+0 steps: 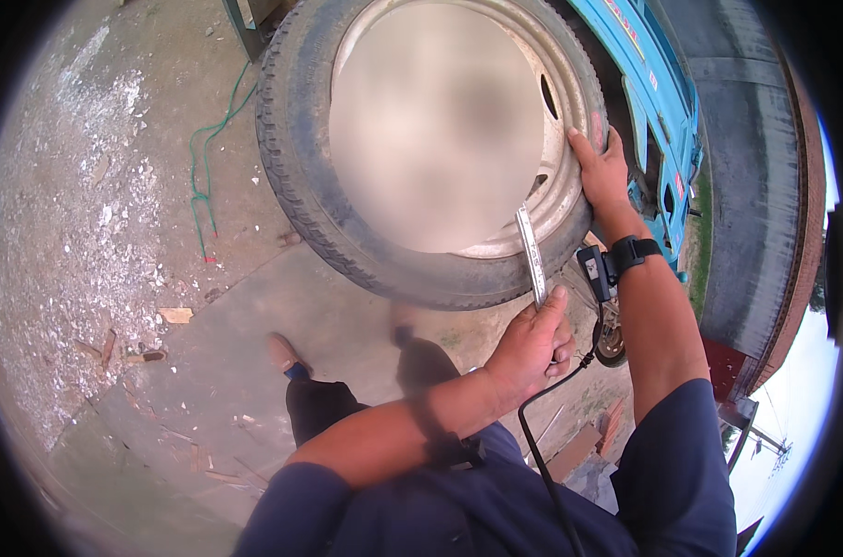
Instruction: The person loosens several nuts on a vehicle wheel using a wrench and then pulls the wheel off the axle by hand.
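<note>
A rubber tire (407, 278) on a whitish steel wheel rim (567, 139) fills the top middle, tilted in front of me. A blurred round patch hides the wheel's centre. My left hand (532, 341) is closed around the lower end of a flat metal bar tool (531, 254) with stamped writing; it lies across the tire's sidewall, and its upper end reaches the rim beside the blurred patch. My right hand (602, 174) grips the tire's right side, its thumb near the rim and its fingers towards the outer edge.
A light-blue vehicle (661, 90) stands at the upper right, with another small wheel (610, 347) below it. A green cord (202, 160) lies on the ground at left, near wood scraps (176, 315) and pale debris. Bricks (574, 452) lie at lower right. A black cable (532, 432) hangs by my right forearm.
</note>
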A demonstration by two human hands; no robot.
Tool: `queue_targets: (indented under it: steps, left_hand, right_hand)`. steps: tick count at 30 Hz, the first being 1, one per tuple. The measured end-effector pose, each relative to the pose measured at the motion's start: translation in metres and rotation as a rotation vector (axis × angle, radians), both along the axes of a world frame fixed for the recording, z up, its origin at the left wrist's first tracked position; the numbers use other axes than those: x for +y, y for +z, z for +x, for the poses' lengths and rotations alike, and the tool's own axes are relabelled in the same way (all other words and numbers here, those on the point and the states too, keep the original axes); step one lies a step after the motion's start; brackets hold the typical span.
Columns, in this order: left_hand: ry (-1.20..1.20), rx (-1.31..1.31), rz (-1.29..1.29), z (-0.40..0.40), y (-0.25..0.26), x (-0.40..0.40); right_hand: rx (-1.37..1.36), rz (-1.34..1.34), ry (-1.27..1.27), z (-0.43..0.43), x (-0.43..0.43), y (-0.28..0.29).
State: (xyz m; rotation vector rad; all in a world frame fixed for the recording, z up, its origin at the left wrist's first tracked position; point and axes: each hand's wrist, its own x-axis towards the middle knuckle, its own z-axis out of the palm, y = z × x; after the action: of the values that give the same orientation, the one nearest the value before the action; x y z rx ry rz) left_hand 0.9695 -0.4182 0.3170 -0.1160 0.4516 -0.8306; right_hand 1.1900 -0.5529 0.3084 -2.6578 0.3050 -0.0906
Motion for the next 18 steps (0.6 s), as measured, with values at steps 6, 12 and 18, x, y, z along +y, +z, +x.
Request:
queue_targets:
  steps: [6, 12, 18]
  left_hand:
    - [-0.039, 0.025, 0.141, -0.007, 0.010, 0.046]
    - [0.052, 0.013, 0.245, -0.004, 0.012, 0.016]
    - [0.064, -0.154, 0.249, -0.019, 0.040, -0.032]
  right_hand:
    - [-0.002, -0.046, -0.127, -0.015, 0.005, -0.003]
    - [-0.046, -0.018, -0.039, -0.005, -0.004, -0.011]
    - [-0.105, 0.123, 0.077, -0.019, -0.012, -0.019]
